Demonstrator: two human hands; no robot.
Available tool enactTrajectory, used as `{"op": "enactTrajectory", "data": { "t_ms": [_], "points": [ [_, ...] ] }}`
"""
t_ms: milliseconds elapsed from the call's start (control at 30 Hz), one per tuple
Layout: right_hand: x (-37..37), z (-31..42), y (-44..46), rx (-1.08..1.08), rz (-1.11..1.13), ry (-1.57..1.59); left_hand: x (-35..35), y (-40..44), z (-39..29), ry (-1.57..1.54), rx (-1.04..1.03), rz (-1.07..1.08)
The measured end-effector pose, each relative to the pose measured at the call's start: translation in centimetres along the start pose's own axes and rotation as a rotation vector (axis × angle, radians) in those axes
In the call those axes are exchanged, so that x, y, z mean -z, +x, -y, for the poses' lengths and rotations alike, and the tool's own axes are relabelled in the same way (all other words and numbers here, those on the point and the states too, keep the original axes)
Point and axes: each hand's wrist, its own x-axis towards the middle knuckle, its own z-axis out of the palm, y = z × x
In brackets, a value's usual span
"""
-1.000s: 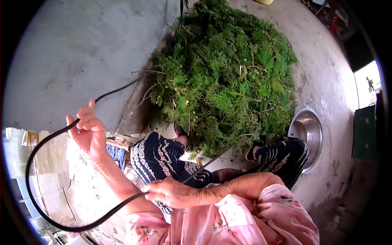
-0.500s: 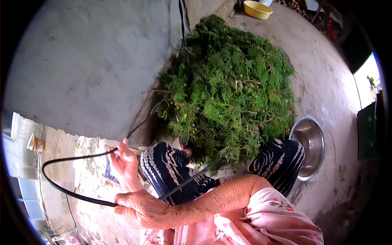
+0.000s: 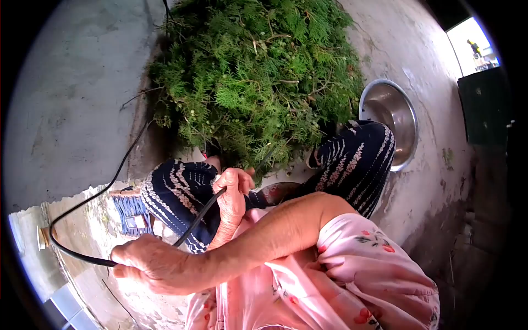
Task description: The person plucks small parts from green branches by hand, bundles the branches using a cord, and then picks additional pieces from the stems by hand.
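A black cord (image 3: 87, 257) runs through both of my hands. My right hand (image 3: 159, 265), its arm crossing in front of my body to the left, is closed around the thick part of the cord. From there one length bends in a wide loop to the left and up toward the wall's foot. Another length slants up to my left hand (image 3: 234, 192), whose fingers are curled round it near my knee. Just beyond my hands lies a big heap of green conifer branches (image 3: 247, 82); the cord's far part goes toward it.
A steel basin (image 3: 389, 118) stands on the concrete floor right of my knee. The grey wall (image 3: 71, 110) rises at left. A blue woven seat (image 3: 131, 212) is beside my left leg. A dark green box-like object (image 3: 484, 107) stands at far right.
My left hand has moved right along the cord, from the loop's upper part to the slanting length. My right hand still grips the cord, slightly lower left. The view has shifted.
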Motion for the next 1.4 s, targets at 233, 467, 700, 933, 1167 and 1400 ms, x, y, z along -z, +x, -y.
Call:
{"op": "enactTrajectory", "data": {
  "t_ms": [233, 467, 700, 933, 1167, 1400],
  "points": [
    [18.6, -8.9, -5.7, -0.102, -0.361, -0.71, 0.3, -2.0, -0.8, -0.097, 0.306, -0.137],
    [26.7, -17.3, -17.3, -0.243, 0.158, -1.009, 0.4, -3.6, -0.5, -0.142, 0.398, -0.123],
    [26.9, -18.1, -12.9, -0.328, 0.18, -1.473, 0.2, -4.7, -6.7, -0.048, 0.254, -0.159],
    [21.3, -14.2, -4.4, -0.129, -0.159, -1.056, 2.9, -5.0, -13.6, -0.293, -0.172, -0.223],
    [20.8, -15.4, -5.4, -0.454, -0.04, -1.093, 10.1, -1.7, -12.1, -0.586, -0.014, -0.496],
    [29.4, -16.0, -4.1, -0.75, -0.159, -0.885, 10.9, 11.2, -13.1, -0.328, 0.181, -0.499]
  ]
}}
